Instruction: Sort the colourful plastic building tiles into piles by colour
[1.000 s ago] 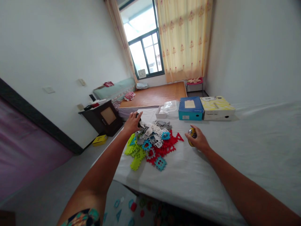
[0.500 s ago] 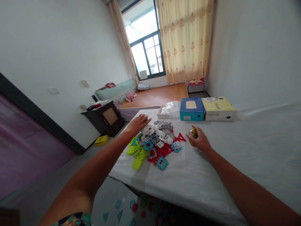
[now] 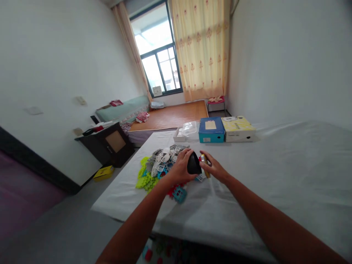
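Left arm [image 3: 140,220]: bare, reaching forward from the bottom edge, slanting rightward.
Left hand [image 3: 180,169]: curved in a grip, fingers on the far side, thumb nearer.
Right arm [image 3: 269,214]: bare, slanting leftward from the lower right.
Right hand [image 3: 216,169]: bent in a grip, fingertips pointing left.
Spacing: hands near, facing each other.

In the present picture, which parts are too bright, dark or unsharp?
In the head view, the window glares nearly white; same view, the black object in the left hand shows little detail, and deep shadow lies below the white cloth; head view again, the plastic pieces look slightly soft.
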`<state>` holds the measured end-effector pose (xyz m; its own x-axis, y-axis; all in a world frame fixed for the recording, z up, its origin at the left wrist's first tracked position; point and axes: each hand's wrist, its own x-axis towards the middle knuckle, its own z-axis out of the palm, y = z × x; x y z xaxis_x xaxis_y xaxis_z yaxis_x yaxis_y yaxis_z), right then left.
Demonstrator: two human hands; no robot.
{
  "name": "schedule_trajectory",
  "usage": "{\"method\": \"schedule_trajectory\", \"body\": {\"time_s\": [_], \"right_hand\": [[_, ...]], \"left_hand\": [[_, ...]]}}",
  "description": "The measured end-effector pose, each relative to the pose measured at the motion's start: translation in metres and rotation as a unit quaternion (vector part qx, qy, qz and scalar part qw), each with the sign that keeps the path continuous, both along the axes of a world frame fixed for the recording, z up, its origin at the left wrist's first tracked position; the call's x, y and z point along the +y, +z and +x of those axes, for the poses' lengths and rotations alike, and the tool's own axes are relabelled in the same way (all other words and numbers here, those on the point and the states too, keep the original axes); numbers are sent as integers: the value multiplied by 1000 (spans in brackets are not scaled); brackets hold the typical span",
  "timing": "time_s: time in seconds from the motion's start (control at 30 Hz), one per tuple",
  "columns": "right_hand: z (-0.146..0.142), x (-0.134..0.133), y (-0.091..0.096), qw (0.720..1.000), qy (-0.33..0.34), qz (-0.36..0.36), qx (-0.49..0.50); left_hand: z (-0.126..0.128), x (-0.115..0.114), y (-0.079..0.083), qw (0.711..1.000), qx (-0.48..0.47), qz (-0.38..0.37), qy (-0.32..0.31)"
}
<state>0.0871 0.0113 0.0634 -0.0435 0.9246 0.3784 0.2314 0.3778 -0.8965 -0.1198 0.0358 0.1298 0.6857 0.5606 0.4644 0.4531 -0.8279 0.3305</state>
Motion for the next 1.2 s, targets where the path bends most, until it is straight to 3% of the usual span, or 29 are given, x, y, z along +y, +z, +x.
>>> {"method": "schedule_trajectory", "body": {"time_s": [0.13,0.4,0.67,0.87,0.97,1.07,1.13,1.2], "right_hand": [[-1,-5,6,1000,8,16,16],[0,0,3,1000,-14,-3,7],[7,-1,4,999,-20,-38,-11],[39,-11,0,994,-48,28,-93],[73,-4,6,989,-85,46,-109],[144,22,26,968,-216,53,-114],[210,43,39,930,-347,44,-115],[278,63,41,864,-483,11,-143]], "left_hand": [[25,-5,-10,999,11,-26,-25],[36,-7,-14,998,46,-41,-33],[50,-5,-32,999,-48,-13,22],[87,-4,-50,995,-99,11,31],[97,-7,-44,997,-78,-6,8],[84,-15,-23,999,-48,7,-1],[59,-21,-9,998,-44,43,26],[24,-26,-3,994,-34,78,66]]}}
